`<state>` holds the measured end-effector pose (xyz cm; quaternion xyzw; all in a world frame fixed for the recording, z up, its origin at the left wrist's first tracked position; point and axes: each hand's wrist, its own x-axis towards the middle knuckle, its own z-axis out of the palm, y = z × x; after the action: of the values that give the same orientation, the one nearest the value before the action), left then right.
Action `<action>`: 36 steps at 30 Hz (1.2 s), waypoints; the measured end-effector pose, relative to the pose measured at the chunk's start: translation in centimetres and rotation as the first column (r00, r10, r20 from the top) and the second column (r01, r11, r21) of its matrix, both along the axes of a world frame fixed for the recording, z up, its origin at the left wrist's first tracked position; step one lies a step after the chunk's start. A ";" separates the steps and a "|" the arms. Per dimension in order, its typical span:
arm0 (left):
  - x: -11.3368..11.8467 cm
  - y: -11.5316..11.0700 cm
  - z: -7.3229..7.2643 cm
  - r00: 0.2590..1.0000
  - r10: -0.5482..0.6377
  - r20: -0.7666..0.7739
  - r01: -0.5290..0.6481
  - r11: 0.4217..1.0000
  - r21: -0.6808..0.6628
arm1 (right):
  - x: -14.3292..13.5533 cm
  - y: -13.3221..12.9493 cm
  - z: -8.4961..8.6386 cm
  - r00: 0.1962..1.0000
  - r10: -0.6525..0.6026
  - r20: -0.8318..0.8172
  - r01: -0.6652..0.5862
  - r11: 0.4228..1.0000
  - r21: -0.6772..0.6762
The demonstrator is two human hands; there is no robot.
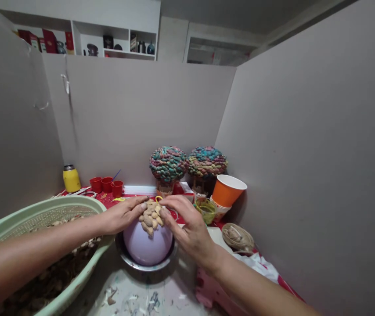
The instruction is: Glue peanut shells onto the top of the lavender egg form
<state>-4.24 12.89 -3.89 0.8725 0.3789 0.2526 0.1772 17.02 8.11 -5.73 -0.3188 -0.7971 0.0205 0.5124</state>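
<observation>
A light purple balloon (148, 248) sits in a metal bowl (141, 266) in the middle of the table. Peanut shells (150, 219) cover its top in a close cluster. My left hand (123, 215) lies along the left of the cluster, fingers stretched flat and fingertips touching the shells. From the right, my right hand (189, 224) rests against the same cluster, its thumb on a shell and its fingers reaching over the back. Space shows between that thumb and the fingers. The far side of the balloon is hidden.
A green basket (91, 272) of shells stands left. Behind are red cups (106, 184), a yellow jar (71, 179), two colourful peanut-shell balls (168, 163) on stands and an orange paper cup (227, 192). Twine (238, 237) lies right. Grey panels (135, 101) enclose the table.
</observation>
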 end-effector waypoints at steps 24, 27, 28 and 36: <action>1.3 -2.6 -0.5 0.987 0.157 0.014 -0.158 0.975 0.158 | -2.0 -2.8 -0.5 0.943 -0.192 0.272 0.172 0.980 0.098; 1.3 -2.7 -0.4 0.985 0.170 -0.005 -0.168 0.977 0.134 | -1.9 -2.5 -0.7 0.960 -0.153 0.233 0.143 0.988 0.061; 1.3 -2.8 -0.3 0.984 0.177 -0.012 -0.174 0.977 0.125 | -1.9 -2.5 -0.8 0.964 -0.143 0.222 0.135 0.989 0.054; 1.5 -3.0 -0.1 0.974 0.219 -0.058 -0.214 0.974 0.079 | -2.2 -2.8 -0.6 0.951 -0.179 0.252 0.160 0.983 0.092</action>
<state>-2.78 9.86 -3.95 0.8397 0.4681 0.2547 0.1045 14.79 5.27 -6.35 -0.3678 -0.8272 -0.0935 0.4144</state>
